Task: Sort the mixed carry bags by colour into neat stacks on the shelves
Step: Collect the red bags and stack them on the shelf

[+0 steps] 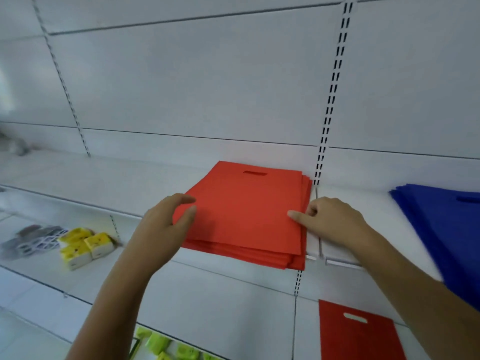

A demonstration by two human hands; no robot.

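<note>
Head view, reading left to right: the left hand point(168, 219) rests at the left edge of the stack of red bags point(246, 216), fingers loosely curved against the side and thumb on top, steadying it without clamping. The stack lies flat on the white shelf point(104, 178), its edges fanned out a little on the right. The right hand point(330, 219) pinches that right edge, forefinger on top. These bags look thin, light and floppy (likely non-woven cloth), so they should slide over one another easily; squaring them calls for pressing both sides inward, not lifting by the handle slot. Further right a blue stack point(446, 224) is cut off by the frame, and a single red bag point(358, 333) lies lower down, partly out of view. Goods at far left are too blurred to name.
</note>
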